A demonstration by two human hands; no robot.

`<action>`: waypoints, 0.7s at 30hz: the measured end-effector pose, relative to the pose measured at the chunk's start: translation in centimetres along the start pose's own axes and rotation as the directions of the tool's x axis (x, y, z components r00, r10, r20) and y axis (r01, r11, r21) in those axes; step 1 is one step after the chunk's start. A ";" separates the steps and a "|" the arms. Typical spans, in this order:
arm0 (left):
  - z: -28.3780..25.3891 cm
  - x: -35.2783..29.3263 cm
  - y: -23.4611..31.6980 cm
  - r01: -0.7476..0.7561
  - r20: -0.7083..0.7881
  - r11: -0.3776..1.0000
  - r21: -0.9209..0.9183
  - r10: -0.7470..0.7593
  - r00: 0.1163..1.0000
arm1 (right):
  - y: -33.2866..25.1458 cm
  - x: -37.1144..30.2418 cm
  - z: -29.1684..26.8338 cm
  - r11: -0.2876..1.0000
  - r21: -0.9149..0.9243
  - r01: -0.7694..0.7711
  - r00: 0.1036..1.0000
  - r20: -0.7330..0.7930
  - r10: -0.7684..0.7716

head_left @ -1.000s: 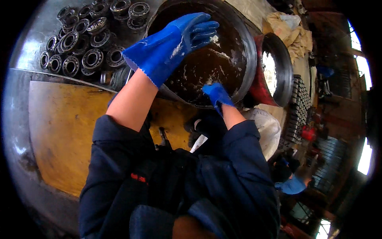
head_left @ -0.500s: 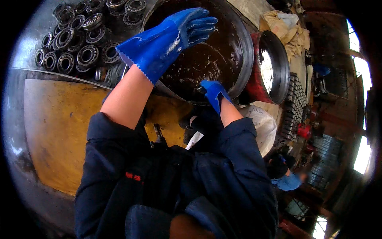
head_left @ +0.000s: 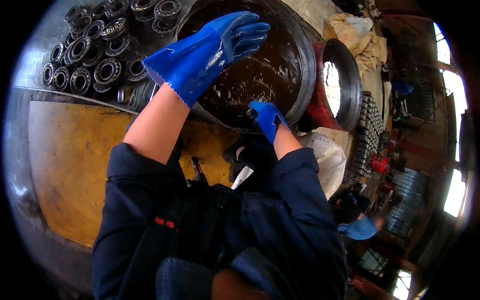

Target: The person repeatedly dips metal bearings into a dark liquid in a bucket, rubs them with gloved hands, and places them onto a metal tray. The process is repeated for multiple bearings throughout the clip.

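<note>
My left hand [head_left: 236,37], in a long blue rubber glove, is held out over a wide round drum [head_left: 307,75]. Its fingers are stretched out and nothing shows in them. Dark brown liquid [head_left: 240,80] with pale streaks and ripples lies inside the drum. At the drum's near right side is my right hand [head_left: 268,117], also gloved in blue. Its fingers curl round something small and dark at the liquid's near edge, which I cannot make out; part of the fingers is hidden.
Several metal ball and roller bearings [head_left: 108,71] are heaped on the metal surface at the far left. A yellow-brown sheet [head_left: 75,165] lies nearer. Right of the drum stands a red drum [head_left: 320,85], with a white sack [head_left: 327,160] below it. A person [head_left: 362,227] in blue is farther right.
The whole view has shifted slightly. Both hands keep nearly the same pose over the drum, and ripples on the liquid look a little different.
</note>
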State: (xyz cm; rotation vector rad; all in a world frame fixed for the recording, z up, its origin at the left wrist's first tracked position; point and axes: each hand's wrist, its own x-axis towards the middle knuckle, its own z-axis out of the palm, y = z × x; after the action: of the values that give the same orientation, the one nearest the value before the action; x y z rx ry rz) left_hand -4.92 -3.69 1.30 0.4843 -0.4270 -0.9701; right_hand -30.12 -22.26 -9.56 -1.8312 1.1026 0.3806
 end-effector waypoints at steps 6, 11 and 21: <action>-0.7 -0.4 -0.2 -0.052 0.101 0.999 0.000 0.052 0.993 | -4.8 0.6 1.8 0.174 -0.958 0.227 0.966 0.199 -0.165; -2.8 -1.3 -0.3 -0.098 0.110 0.993 0.059 0.091 0.990 | -4.3 -0.3 2.1 0.545 -0.834 0.085 0.990 0.009 -0.141; -2.8 -0.2 -1.2 -0.146 0.244 0.989 -0.005 0.143 0.959 | -5.8 -0.3 2.0 0.047 -0.935 0.352 0.922 0.337 -0.192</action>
State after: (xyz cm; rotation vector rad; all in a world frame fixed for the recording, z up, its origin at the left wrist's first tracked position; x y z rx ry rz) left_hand -4.30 -3.57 -1.72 0.3410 -0.6816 -0.8884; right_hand -25.14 -19.53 -7.14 -3.1067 0.1760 1.2349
